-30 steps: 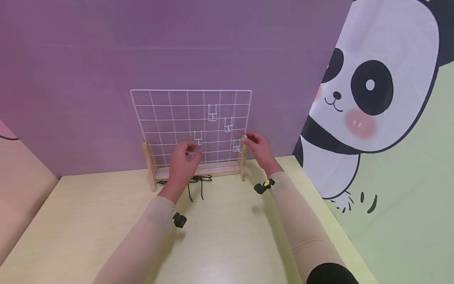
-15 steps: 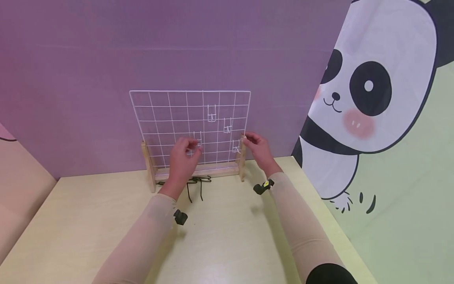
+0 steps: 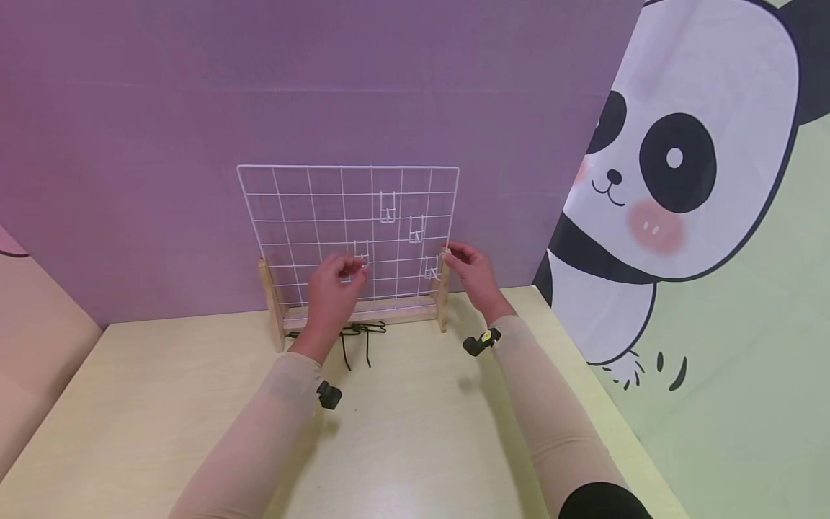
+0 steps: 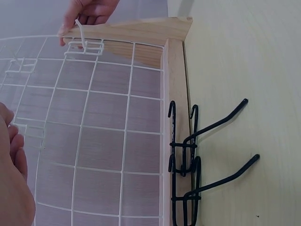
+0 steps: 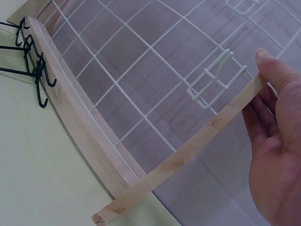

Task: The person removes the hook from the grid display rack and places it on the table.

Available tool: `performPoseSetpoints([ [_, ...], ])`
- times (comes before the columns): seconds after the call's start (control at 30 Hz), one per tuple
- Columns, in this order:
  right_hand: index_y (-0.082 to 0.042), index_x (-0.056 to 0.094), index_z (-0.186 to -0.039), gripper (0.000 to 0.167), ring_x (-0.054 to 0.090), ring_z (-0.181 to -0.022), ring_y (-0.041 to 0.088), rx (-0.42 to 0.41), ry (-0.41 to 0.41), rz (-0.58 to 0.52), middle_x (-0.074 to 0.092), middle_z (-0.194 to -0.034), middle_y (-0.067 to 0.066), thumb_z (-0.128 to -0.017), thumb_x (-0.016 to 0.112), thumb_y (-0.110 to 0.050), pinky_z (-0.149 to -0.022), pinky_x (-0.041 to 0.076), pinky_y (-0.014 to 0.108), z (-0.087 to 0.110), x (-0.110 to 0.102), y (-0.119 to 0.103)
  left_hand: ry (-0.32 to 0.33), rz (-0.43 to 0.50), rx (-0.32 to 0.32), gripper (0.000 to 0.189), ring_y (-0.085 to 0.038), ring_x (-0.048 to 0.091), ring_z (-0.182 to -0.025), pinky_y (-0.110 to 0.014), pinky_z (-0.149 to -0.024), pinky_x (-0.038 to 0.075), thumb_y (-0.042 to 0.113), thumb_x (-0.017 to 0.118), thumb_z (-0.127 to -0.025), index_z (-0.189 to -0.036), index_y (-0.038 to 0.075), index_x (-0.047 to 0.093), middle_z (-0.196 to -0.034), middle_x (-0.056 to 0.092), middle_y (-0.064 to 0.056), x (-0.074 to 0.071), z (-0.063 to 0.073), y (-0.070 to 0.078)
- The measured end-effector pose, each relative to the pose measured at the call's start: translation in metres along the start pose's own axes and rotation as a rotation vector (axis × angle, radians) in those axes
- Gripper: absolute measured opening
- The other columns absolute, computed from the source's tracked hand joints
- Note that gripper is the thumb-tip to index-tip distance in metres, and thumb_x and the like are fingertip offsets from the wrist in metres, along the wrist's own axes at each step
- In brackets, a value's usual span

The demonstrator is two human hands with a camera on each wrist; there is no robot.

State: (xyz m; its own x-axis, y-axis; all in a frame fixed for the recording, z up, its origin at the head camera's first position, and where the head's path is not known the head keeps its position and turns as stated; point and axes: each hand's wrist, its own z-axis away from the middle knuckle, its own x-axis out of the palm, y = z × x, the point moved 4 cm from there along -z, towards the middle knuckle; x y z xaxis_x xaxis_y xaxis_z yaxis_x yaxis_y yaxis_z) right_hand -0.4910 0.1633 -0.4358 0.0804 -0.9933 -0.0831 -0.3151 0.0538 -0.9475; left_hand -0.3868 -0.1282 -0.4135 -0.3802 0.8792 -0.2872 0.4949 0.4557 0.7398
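A white wire grid panel (image 3: 311, 205) stands upright in a wooden stand (image 5: 188, 150). My right hand (image 3: 473, 270) grips the top of the stand's right upright, thumb on the near side and fingers behind. In front of the grid, my left hand (image 3: 333, 292) has curled fingers and pinches a white wire hook (image 4: 30, 134) hanging on it; the fingertips partly hide this hook. Further white hooks hang to the right: one high (image 3: 387, 209), a middle one (image 3: 416, 231) and a low one (image 5: 214, 80) near the right upright.
Several black wire hooks (image 4: 183, 141) lie on the table (image 3: 402, 432) along the stand's front foot, their prongs pointing toward me. A purple wall (image 3: 162, 180) rises close behind the stand. A panda picture (image 3: 674, 187) covers the wall at right.
My left hand has moved slightly in toward the grid, and its thumb and fingers have closed on the white hook. My right hand keeps its grip on the upright.
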Motion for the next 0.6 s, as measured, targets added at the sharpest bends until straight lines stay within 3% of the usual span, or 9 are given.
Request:
performPoseSetpoints([
  [0.17,0.000,0.072,-0.139,0.034,0.066,-0.121,0.016,0.006,0.004,-0.004,0.073,-0.137,0.012,-0.108,0.074,-0.014,-0.114,0.052,0.035,0.0009,0.0006,-0.0001,-0.005,-0.019,0.008,0.011,-0.025,0.069,-0.104,-0.038,-0.091,0.061,0.008,0.081,-0.102,-0.113,0.005,0.079,-0.111,0.073,-0.006,-0.0010,0.0013,-0.0005],
  [0.37,-0.001,0.071,-0.140,0.035,0.065,-0.124,0.018,0.025,0.002,0.002,0.072,-0.139,0.014,-0.108,0.074,-0.015,-0.116,0.051,0.037,0.0031,-0.0003,-0.0023,0.013,-0.055,0.073,0.011,-0.024,0.072,-0.101,-0.026,-0.084,0.060,0.006,0.082,-0.101,-0.112,0.005,0.083,-0.109,0.077,-0.006,-0.0045,-0.0003,0.0030],
  [0.6,0.000,0.071,-0.140,0.035,0.065,-0.124,0.018,0.026,-0.005,-0.006,0.073,-0.140,0.013,-0.108,0.074,-0.014,-0.114,0.052,0.034,0.0028,-0.0004,-0.0024,0.016,-0.094,0.100,0.010,-0.022,0.073,-0.100,-0.027,-0.082,0.063,0.007,0.082,-0.101,-0.111,0.005,0.084,-0.106,0.078,-0.005,-0.0073,-0.0039,0.0091],
])
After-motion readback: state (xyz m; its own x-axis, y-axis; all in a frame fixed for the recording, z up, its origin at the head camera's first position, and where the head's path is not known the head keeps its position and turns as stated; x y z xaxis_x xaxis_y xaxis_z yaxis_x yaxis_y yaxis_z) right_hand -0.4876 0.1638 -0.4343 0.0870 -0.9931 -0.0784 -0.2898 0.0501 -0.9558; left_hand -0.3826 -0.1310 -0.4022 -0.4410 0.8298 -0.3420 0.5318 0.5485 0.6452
